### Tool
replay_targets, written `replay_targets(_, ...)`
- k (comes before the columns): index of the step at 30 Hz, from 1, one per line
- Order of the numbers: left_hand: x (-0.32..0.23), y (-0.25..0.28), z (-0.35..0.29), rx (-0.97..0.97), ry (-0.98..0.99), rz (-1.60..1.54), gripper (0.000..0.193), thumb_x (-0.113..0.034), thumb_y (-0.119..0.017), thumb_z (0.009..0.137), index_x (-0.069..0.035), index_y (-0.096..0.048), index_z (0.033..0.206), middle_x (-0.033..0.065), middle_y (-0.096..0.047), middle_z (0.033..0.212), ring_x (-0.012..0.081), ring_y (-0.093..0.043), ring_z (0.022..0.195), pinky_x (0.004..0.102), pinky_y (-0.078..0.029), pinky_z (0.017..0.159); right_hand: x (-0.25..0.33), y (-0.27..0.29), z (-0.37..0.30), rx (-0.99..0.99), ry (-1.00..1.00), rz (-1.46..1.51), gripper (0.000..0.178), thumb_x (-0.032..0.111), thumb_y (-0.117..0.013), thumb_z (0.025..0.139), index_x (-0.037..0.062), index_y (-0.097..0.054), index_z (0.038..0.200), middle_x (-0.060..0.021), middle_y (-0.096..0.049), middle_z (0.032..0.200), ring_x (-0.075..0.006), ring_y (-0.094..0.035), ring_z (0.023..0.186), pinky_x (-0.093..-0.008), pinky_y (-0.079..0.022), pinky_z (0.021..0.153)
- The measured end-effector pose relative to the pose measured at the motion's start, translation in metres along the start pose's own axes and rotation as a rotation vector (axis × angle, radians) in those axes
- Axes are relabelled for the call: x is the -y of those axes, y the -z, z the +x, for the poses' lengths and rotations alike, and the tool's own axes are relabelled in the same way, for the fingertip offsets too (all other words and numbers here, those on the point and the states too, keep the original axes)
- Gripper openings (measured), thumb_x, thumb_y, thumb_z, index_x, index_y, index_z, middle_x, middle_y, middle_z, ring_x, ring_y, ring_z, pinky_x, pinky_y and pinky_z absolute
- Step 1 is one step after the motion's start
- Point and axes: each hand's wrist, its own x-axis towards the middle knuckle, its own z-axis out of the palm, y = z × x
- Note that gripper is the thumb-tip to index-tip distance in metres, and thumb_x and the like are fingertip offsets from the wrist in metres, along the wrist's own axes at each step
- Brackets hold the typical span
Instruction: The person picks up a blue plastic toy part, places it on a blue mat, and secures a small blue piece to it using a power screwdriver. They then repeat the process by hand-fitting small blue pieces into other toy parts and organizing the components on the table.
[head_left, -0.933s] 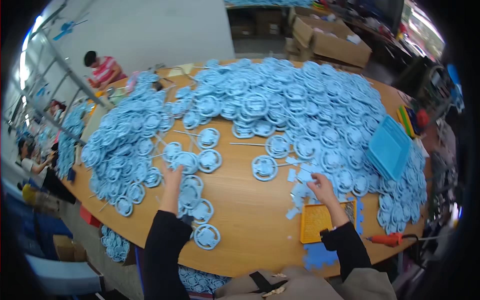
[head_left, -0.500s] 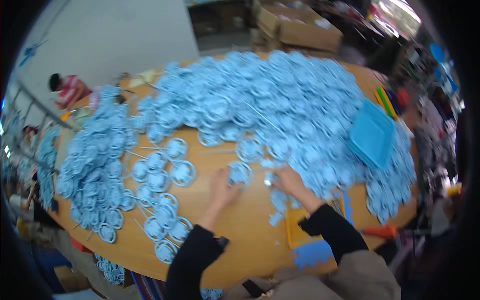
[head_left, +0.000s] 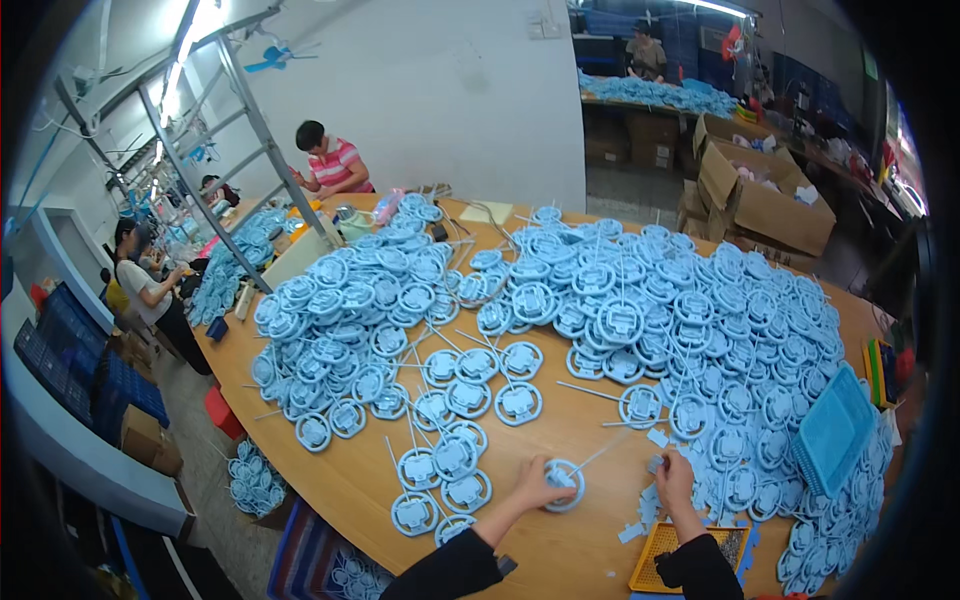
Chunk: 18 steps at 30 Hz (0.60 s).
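My left hand (head_left: pixel 540 487) is closed on the rim of a light-blue round plastic part (head_left: pixel 566 478), a ring with a plate inside and a thin stick pointing up and right. To its right, the fingers of my right hand (head_left: pixel 676 482) are pinched around a small light-blue plastic piece (head_left: pixel 655 464). More small flat blue pieces (head_left: pixel 632 532) lie scattered beside that hand. Below my right wrist sits a yellow basket (head_left: pixel 648 572) with small bits in it, partly covered by my sleeve. Several similar round parts (head_left: pixel 466 398) lie left of my left hand.
Big heaps of round blue parts (head_left: pixel 620 320) cover the far side of the wooden table (head_left: pixel 575 415). A stack of blue baskets (head_left: pixel 835 430) leans on the right heap. Cardboard boxes (head_left: pixel 770 205) stand behind. A person in a striped shirt (head_left: pixel 340 165) sits beyond the left heap.
The view has swung up and left, showing more of the room, and is sharper. My left hand stays on a round part; my right hand remains pinched near the small pieces.
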Motion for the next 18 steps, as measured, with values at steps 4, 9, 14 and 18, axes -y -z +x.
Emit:
replay_targets(4,-0.008,0.012,-0.034,0.21,0.558,-1.08,0.056,-0.027,-0.073,0.077,-0.003,-0.048,0.122,0.0099,-0.06,0.103,0.0194,-0.062,0.088,0.0309,-0.055,0.069,0.064,0.015,-0.013,-0.178,0.05,0.368,0.02,-0.002,-0.059,0.07,0.0025,-0.056,0.09,-0.0117,-0.055,0.078,-0.0298,-0.056,0.071,-0.0365,-0.047,0.067)
replay_targets(9,-0.061,0.009,-0.045,0.122,0.549,-1.463,0.041,-0.017,-0.066,0.084,-0.005,-0.049,0.118,0.0086,-0.061,0.102,0.0172,-0.064,0.081,0.0326,-0.058,0.064,0.163,0.03,-0.049,-0.191,0.496,0.264,0.021,-0.005,-0.062,0.068,0.0046,-0.059,0.087,-0.0096,-0.056,0.081,-0.0289,-0.056,0.073,-0.0362,-0.047,0.067)
replay_targets(14,-0.07,-0.002,-0.054,0.173,0.46,-1.632,0.038,-0.019,-0.057,0.09,-0.009,-0.044,0.124,0.0079,-0.056,0.113,0.0174,-0.061,0.097,0.0341,-0.056,0.073,0.182,0.031,-0.06,-0.236,0.549,0.27,0.022,-0.004,-0.067,0.067,0.0078,-0.063,0.085,-0.0084,-0.058,0.085,-0.0288,-0.057,0.08,-0.0372,-0.047,0.068)
replay_targets(18,-0.076,0.004,-0.06,0.28,0.335,-1.835,0.037,-0.022,-0.05,0.093,-0.01,-0.042,0.127,0.0081,-0.054,0.117,0.0179,-0.058,0.102,0.0351,-0.055,0.078,0.177,0.033,-0.068,-0.232,0.548,0.273,0.022,0.0,-0.068,0.066,0.0073,-0.066,0.086,-0.0082,-0.059,0.085,-0.0289,-0.057,0.084,-0.0381,-0.048,0.076)
